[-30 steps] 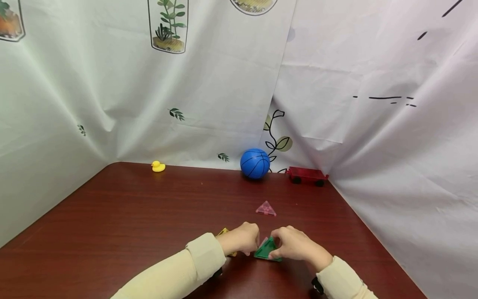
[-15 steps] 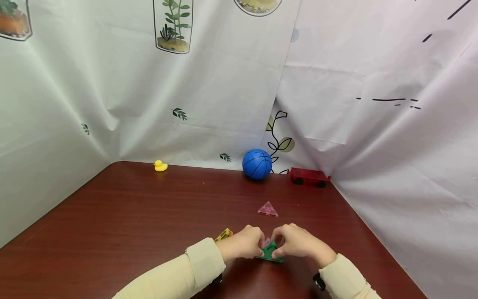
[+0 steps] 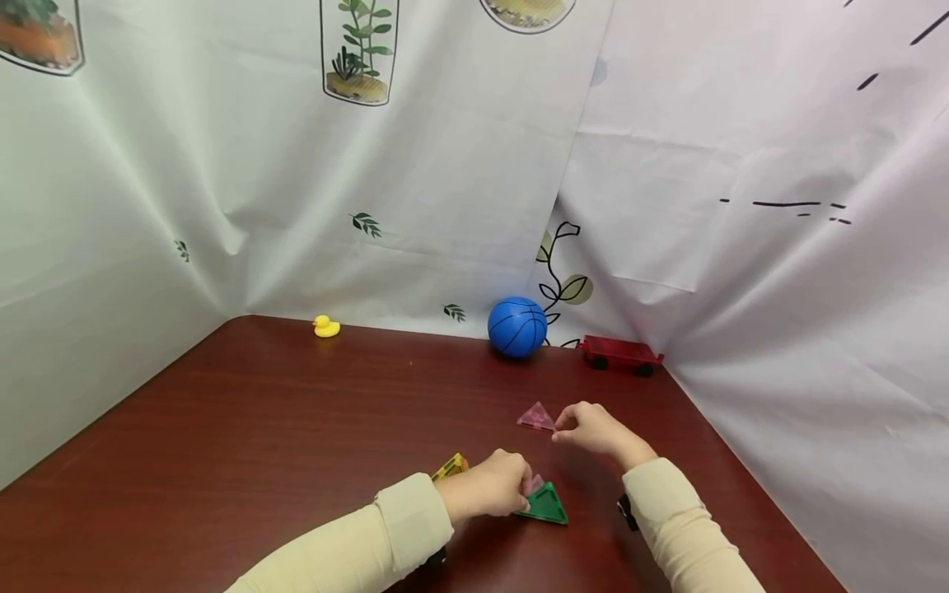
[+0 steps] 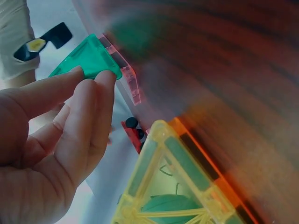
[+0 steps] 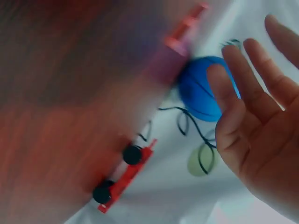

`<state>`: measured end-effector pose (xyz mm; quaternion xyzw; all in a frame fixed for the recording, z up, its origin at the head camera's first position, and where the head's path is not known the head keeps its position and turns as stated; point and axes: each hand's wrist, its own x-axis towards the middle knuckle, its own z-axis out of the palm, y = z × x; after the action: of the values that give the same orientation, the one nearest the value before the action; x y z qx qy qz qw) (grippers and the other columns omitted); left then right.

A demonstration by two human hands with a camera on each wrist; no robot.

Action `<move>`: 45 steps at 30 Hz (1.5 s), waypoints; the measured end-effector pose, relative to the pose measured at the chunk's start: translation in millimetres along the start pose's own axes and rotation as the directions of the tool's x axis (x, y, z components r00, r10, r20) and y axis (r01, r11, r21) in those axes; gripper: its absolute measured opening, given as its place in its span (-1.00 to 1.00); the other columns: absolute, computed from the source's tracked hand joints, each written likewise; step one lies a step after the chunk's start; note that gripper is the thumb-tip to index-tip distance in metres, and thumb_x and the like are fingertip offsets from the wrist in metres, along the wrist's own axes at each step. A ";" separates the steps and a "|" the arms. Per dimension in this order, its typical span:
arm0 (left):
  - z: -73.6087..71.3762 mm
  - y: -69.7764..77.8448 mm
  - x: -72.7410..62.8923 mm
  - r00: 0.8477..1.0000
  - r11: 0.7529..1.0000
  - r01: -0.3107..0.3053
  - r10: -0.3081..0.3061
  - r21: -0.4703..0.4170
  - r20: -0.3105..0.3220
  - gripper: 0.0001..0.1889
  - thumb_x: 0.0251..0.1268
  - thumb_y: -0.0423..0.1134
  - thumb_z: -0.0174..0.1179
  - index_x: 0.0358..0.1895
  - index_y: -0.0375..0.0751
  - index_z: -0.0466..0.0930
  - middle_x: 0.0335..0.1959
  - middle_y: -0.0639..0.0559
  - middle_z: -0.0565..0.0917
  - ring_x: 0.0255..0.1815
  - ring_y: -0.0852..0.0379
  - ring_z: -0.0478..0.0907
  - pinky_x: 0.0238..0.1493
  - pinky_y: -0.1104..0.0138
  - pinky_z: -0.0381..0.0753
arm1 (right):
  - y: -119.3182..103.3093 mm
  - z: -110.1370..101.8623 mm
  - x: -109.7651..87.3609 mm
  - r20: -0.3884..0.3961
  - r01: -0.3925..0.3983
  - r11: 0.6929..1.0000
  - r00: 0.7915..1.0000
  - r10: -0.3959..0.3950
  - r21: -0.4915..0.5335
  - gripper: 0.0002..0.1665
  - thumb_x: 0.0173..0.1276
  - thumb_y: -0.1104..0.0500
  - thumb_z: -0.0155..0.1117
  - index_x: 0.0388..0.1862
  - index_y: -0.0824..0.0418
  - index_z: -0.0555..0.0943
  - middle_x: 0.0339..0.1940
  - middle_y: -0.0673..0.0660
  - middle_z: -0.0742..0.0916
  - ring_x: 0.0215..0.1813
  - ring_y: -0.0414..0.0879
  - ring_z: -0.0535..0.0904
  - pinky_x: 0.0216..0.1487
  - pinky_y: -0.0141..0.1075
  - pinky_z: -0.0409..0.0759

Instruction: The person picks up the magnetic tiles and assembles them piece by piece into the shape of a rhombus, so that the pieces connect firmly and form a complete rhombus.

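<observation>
My left hand [image 3: 498,484] pinches a green triangular magnetic tile [image 3: 547,504] by its left corner, low over the table. A pink tile [image 4: 132,86] stands against the far side of the green one in the left wrist view. Beyond my left wrist is a yellow triangular tile [image 4: 161,196] with an orange tile [image 4: 198,154] behind it, both partly hidden by the arm in the head view. My right hand [image 3: 593,430] is beside another pink triangular tile [image 3: 536,417] lying farther back. Its fingers are relaxed and hold nothing; whether a fingertip touches that tile is unclear.
Along the back of the dark red table [image 3: 334,412] are a yellow toy duck [image 3: 326,327], a blue ball [image 3: 517,327] and a red wheeled toy cart [image 3: 621,353]. White printed cloth [image 3: 415,181] hangs behind and on both sides.
My right hand has let go of the green tile and moved forward to the far pink tile. My left hand now holds the green tile by its corner. The head view has shifted slightly.
</observation>
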<state>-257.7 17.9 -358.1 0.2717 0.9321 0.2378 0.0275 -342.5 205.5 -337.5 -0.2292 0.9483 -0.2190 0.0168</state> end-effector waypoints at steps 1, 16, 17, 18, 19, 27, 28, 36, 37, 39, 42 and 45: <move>0.2 0.3 0.2 1.000 1.000 0.001 -0.001 0.000 0.003 -0.78 -0.12 -0.30 0.33 -0.68 -0.07 0.45 -0.75 0.19 0.40 -0.76 0.34 0.35 -0.64 0.51 0.35 | 1.8 3.7 2.7 0.001 -0.018 1.000 1.000 0.018 -0.020 -0.85 0.05 0.17 0.31 -0.40 0.21 0.60 -0.46 -0.02 0.60 -0.43 -0.18 0.44 -0.44 -0.32 0.45; -0.7 0.6 0.4 1.000 1.000 -0.025 0.025 0.007 -0.002 -0.77 -0.13 -0.30 0.34 -0.70 -0.07 0.44 -0.72 0.20 0.39 -0.65 0.33 0.31 -0.60 0.51 0.33 | 13.3 22.6 14.1 0.059 -0.168 0.953 0.980 0.188 -0.253 -0.54 0.13 0.46 -0.03 -0.06 0.11 0.58 -0.06 0.18 0.58 0.00 0.02 0.44 -0.17 -0.11 0.44; -0.6 0.5 0.3 1.000 1.000 -0.029 0.029 0.013 -0.004 -0.77 -0.13 -0.29 0.34 -0.70 -0.07 0.44 -0.72 0.21 0.39 -0.64 0.32 0.31 -0.60 0.51 0.33 | 13.8 22.6 13.0 0.061 -0.164 0.953 0.981 0.185 -0.255 -0.54 0.13 0.46 -0.03 -0.05 0.12 0.58 -0.05 0.18 0.58 0.00 0.02 0.44 -0.17 -0.11 0.44; -0.6 0.5 0.1 1.000 0.999 -0.030 0.030 0.015 -0.007 -0.77 -0.13 -0.29 0.34 -0.69 -0.07 0.44 -0.72 0.20 0.39 -0.64 0.32 0.31 -0.59 0.51 0.33 | 14.2 22.3 11.6 0.062 -0.162 0.953 0.981 0.184 -0.255 -0.54 0.13 0.46 -0.03 -0.05 0.12 0.58 -0.05 0.17 0.58 0.01 0.03 0.44 -0.16 -0.11 0.44; -0.6 0.4 0.1 0.999 0.999 -0.030 0.030 0.018 -0.011 -0.78 -0.14 -0.29 0.34 -0.69 -0.07 0.44 -0.71 0.20 0.39 -0.64 0.32 0.31 -0.59 0.51 0.33 | 14.5 21.8 10.1 0.060 -0.154 0.954 0.983 0.175 -0.258 -0.54 0.12 0.47 -0.02 -0.07 0.12 0.58 -0.06 0.16 0.59 0.02 0.04 0.43 -0.13 -0.10 0.44; 1.2 0.9 -0.8 1.000 1.000 -0.007 0.007 -0.003 -0.024 -0.76 -0.11 -0.30 0.33 -0.70 -0.08 0.42 -0.75 0.18 0.38 -0.76 0.35 0.33 -0.65 0.52 0.33 | 17.5 14.4 -12.2 0.037 -0.059 0.963 0.997 0.071 -0.262 -0.72 0.09 0.43 0.09 -0.28 0.20 0.65 -0.28 0.08 0.66 -0.08 0.03 0.51 -0.14 -0.14 0.46; 1.3 1.0 -1.0 1.000 1.000 -0.004 0.004 -0.008 -0.021 -0.75 -0.11 -0.30 0.32 -0.70 -0.08 0.41 -0.75 0.18 0.38 -0.77 0.36 0.34 -0.66 0.52 0.33 | 17.9 13.6 -15.8 0.037 -0.050 0.964 0.997 0.062 -0.262 -0.73 0.09 0.44 0.10 -0.30 0.21 0.66 -0.30 0.08 0.66 -0.10 0.02 0.52 -0.16 -0.15 0.47; 0.0 -0.6 -0.2 1.000 1.000 -0.003 0.003 0.015 -0.019 -0.77 -0.10 -0.29 0.32 -0.68 -0.07 0.43 -0.71 0.18 0.39 -0.69 0.32 0.33 -0.62 0.49 0.34 | 20.2 13.0 -43.1 0.036 -0.047 0.975 0.998 0.056 -0.216 -0.76 0.09 0.43 0.12 -0.34 0.22 0.66 -0.33 0.06 0.66 -0.20 -0.07 0.54 -0.28 -0.25 0.49; -0.2 -0.7 -0.2 1.000 1.000 -0.004 0.005 0.015 -0.016 -0.77 -0.10 -0.29 0.32 -0.68 -0.07 0.43 -0.71 0.18 0.39 -0.69 0.32 0.33 -0.62 0.49 0.34 | 19.9 12.5 -46.0 0.036 -0.040 0.974 0.998 0.049 -0.222 -0.76 0.07 0.44 0.12 -0.37 0.21 0.66 -0.35 0.05 0.66 -0.23 -0.08 0.54 -0.30 -0.26 0.49; 0.1 -0.9 0.1 1.000 1.000 -0.003 0.003 0.010 -0.012 -0.77 -0.09 -0.29 0.32 -0.67 -0.07 0.43 -0.70 0.18 0.39 -0.69 0.32 0.33 -0.63 0.49 0.34 | 18.6 10.7 -51.2 0.039 -0.019 0.972 0.999 0.029 -0.233 -0.78 0.04 0.44 0.14 -0.44 0.20 0.66 -0.41 0.03 0.66 -0.31 -0.12 0.53 -0.34 -0.27 0.48; 0.8 -0.8 0.5 1.000 1.000 -0.005 0.005 0.010 -0.013 -0.77 -0.09 -0.29 0.32 -0.67 -0.07 0.42 -0.70 0.18 0.39 -0.70 0.33 0.33 -0.63 0.49 0.34 | 16.6 7.7 -58.5 0.053 0.002 0.970 0.999 0.011 -0.242 -0.81 -0.02 0.43 0.18 -0.52 0.18 0.65 -0.48 0.02 0.65 -0.41 -0.18 0.50 -0.42 -0.30 0.45; 1.3 -0.7 0.8 1.000 1.000 -0.001 0.001 0.010 -0.013 -0.77 -0.09 -0.29 0.32 -0.68 -0.07 0.42 -0.70 0.18 0.39 -0.70 0.32 0.34 -0.63 0.49 0.34 | 15.1 5.0 -64.6 0.072 0.017 0.972 0.997 0.000 -0.233 -0.82 -0.04 0.43 0.18 -0.57 0.18 0.64 -0.53 0.00 0.64 -0.46 -0.21 0.48 -0.45 -0.33 0.44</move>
<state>-258.6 18.4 -359.5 0.2709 0.9332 0.2351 0.0199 -290.5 244.1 -352.8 -0.2414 0.9652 -0.0977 0.0229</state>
